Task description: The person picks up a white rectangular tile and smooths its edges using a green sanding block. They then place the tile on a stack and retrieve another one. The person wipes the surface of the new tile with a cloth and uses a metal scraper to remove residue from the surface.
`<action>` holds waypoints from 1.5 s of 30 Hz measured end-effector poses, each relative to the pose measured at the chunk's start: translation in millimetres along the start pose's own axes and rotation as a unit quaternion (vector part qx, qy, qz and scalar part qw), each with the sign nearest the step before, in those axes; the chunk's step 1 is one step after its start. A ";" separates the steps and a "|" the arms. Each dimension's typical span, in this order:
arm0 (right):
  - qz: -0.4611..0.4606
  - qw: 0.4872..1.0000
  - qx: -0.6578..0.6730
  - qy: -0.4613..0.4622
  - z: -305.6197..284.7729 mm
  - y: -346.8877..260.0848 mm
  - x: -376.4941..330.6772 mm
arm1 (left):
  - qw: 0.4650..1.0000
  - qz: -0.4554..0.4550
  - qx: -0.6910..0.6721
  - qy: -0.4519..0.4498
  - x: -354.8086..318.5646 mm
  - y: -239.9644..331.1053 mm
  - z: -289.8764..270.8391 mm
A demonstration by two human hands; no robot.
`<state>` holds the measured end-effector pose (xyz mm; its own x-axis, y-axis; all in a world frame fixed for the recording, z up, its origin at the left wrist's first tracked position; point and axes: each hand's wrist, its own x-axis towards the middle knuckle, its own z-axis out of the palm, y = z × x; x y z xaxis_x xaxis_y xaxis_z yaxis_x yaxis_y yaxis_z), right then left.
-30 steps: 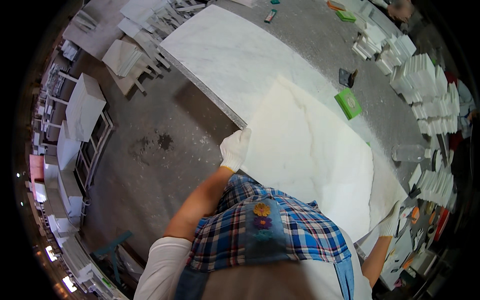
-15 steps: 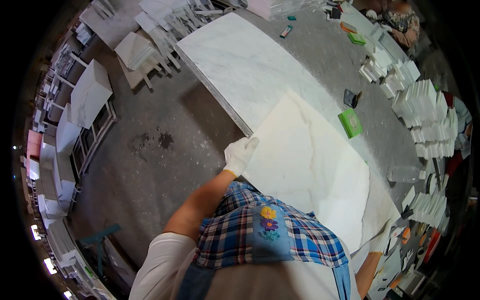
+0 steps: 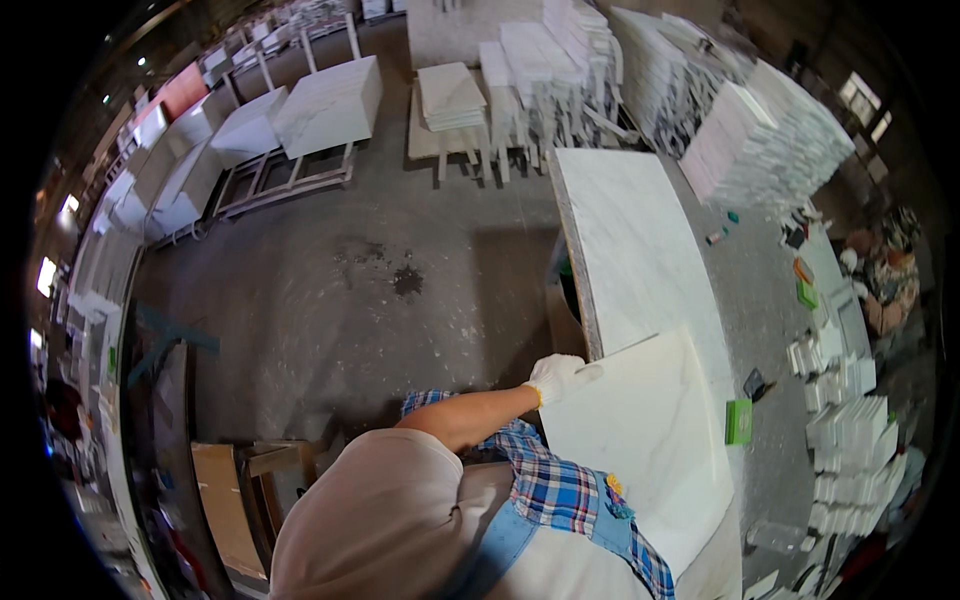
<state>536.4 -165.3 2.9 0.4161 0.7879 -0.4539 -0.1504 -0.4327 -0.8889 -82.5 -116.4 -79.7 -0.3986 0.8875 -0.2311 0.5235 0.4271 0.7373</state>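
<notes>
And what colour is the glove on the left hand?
White glove, yellow cuff edge, seen best in the head view.

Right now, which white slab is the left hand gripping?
The top slab, overlapping the long slab: the left hand grips its edge, while the long one stretches out beyond it.

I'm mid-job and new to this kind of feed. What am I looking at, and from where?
There's no machine here: a person works by hand. The view looks down from a fisheye camera on that person's head, so straight edges bend. The left hand, in a white glove, grips the edge of a veined white marble slab. That piece overlaps a longer white marble slab; whether it lies flat is unclear. A green box sits just to its right. The right hand is out of sight.
</notes>
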 end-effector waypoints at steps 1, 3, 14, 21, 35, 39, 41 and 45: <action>-0.002 1.000 -0.011 0.000 4.1 -2.0 -2.7 | 1.000 -0.017 0.002 -0.015 -3.6 -0.7 -6.6; -0.008 0.999 -0.038 -0.003 12.1 -7.1 -11.7 | 0.999 -0.041 -0.022 -0.013 -13.1 -10.1 -13.6; -0.062 0.994 -0.002 -0.091 97.9 -24.0 -1.5 | 0.984 -0.154 -0.085 0.011 -45.6 -97.7 -75.2; -0.070 0.992 -0.090 -0.059 239.0 -40.9 -56.8 | 0.967 -0.217 -0.123 0.041 -60.4 -187.6 -160.6; -0.204 0.918 -0.207 -0.270 583.2 -39.2 -182.8 | 0.870 -0.274 -0.349 0.213 -112.0 -393.7 -317.3; -0.227 0.891 -0.212 -0.332 686.3 -31.2 -203.6 | 0.755 -0.356 -0.452 0.314 -119.4 -429.3 -338.1; -0.226 0.877 -0.216 -0.366 744.4 -23.2 -214.3 | 0.777 -0.320 -0.428 0.333 -129.7 -463.3 -338.6; -0.218 0.858 -0.189 -0.425 868.0 -1.2 -240.1 | 0.740 -0.399 -0.413 0.350 -123.8 -486.9 -383.3</action>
<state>-341.8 26.4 59.6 -0.4696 0.8762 -0.1079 0.2219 -0.0011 -0.9751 -576.7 -500.5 -166.8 -0.7765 -0.0207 -0.6298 -0.6128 0.2579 0.7470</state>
